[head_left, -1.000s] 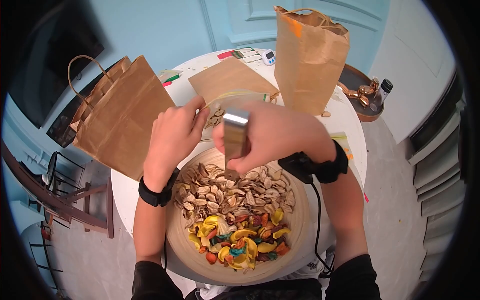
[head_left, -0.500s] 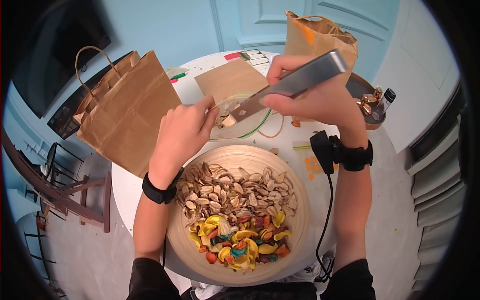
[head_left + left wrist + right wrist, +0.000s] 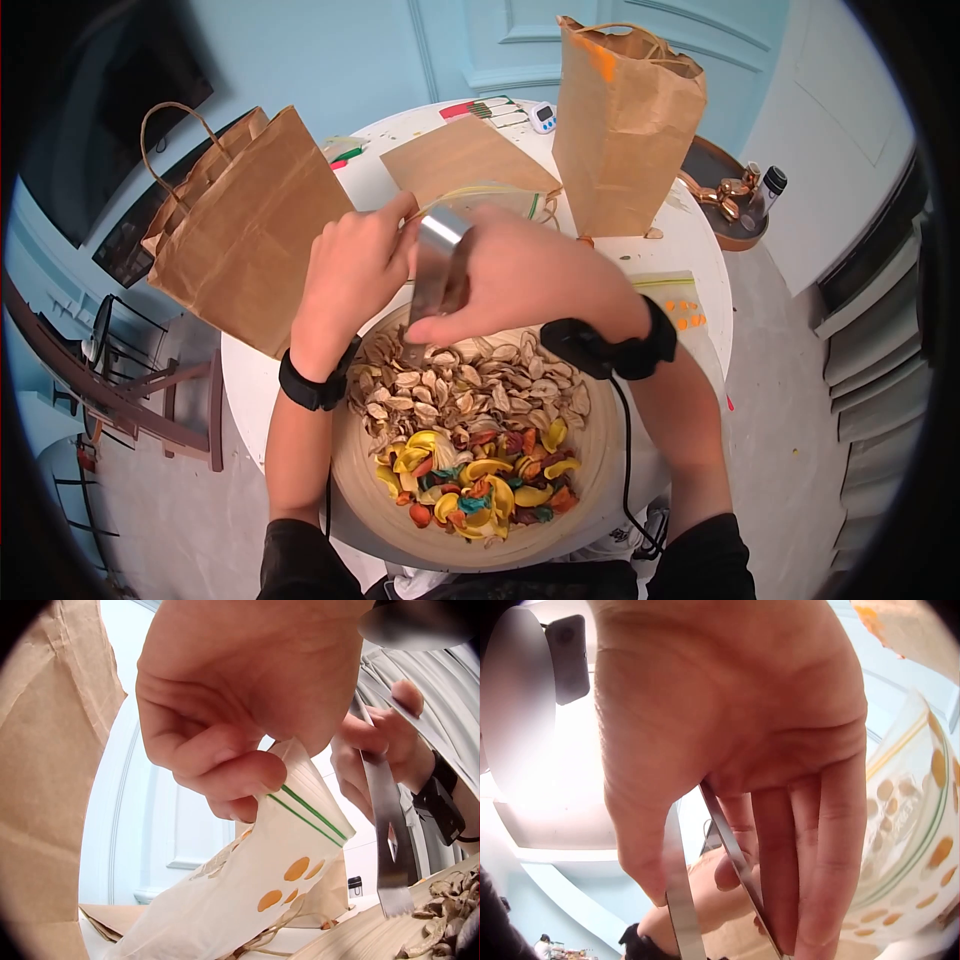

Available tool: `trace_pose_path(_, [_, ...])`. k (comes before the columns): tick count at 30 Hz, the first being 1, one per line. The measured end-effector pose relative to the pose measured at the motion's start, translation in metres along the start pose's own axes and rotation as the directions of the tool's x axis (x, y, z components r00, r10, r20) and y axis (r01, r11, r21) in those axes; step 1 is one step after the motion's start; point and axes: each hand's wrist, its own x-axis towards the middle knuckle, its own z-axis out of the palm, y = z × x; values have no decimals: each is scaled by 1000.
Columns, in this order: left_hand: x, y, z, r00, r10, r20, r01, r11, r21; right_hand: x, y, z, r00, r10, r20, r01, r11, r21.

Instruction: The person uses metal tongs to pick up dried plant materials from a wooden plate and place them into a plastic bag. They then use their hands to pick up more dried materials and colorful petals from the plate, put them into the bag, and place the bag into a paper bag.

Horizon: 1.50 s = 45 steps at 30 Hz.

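My left hand [image 3: 350, 265] pinches the top edge of a clear zip bag [image 3: 202, 907] with a green seal line and orange paw prints. Metal tongs [image 3: 438, 255] are in my right hand [image 3: 535, 270], between the thumb and fingers. Their tips point down over the far left part of a round wooden bowl [image 3: 600, 430]. In the left wrist view, the toothed tip hangs close beside the beige dried petals [image 3: 442, 922], with nothing seen between the arms. Yellow, orange and teal dried pieces [image 3: 490, 485] lie in the bowl's near half.
Brown paper bags stand on the white table [image 3: 385, 125], one at left [image 3: 255, 230] and one at back right [image 3: 625, 130]. Between them lies a brown sheet [image 3: 465, 160]. A small timer [image 3: 542, 117] and a bag of orange pieces [image 3: 685, 310] are also there.
Half a second ago the tongs were raised with their tips at the zip bag's mouth. My right hand has since brought them back over the bowl. My left hand keeps its pinch.
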Motion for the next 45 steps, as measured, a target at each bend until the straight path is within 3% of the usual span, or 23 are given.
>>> trace_pose_path(1, [1, 1, -1, 1000, -15, 11, 15, 1000, 6, 3, 1, 5, 999, -3, 38, 2, 999, 49])
trace_pose_path(4, [1, 1, -3, 999, -44, 22, 43, 999, 14, 7, 5, 19, 998, -21, 57, 26, 996, -84])
trace_pose_path(5, [2, -2, -1, 999, -39, 10, 39, 999, 9, 8, 10, 25, 997, -75, 8, 75, 997, -25])
trace_pose_path(17, [3, -10, 2, 1000, -19, -11, 19, 1000, -13, 9, 1, 39, 989, -89, 118, 82, 995, 63])
trace_pose_path(20, [3, -10, 3, 1000, -19, -5, 19, 999, -27, 9, -7, 45, 987, -35, 157, 47, 996, -72])
trace_pose_path(26, [3, -11, 4, 1000, -12, 0, 12, 1000, -24, 10, -5, 52, 989, -16, 145, 18, 1000, -9])
trace_pose_path(38, [4, -9, 0, 1000, -24, 7, 24, 999, -38, 17, 13, 51, 982, -129, 138, 117, 989, 94])
trace_pose_path(41, [4, -8, -1, 999, -31, 14, 32, 999, -42, 17, 18, 50, 982, -172, 79, 161, 978, 133])
trace_pose_path(44, [4, -9, -1, 1000, -24, 10, 24, 999, -39, 16, 8, 37, 981, -48, 186, 51, 999, -13])
trace_pose_path(45, [5, -10, -1, 1000, -19, 6, 19, 999, -36, 16, 11, 36, 985, -70, 160, 69, 998, 14])
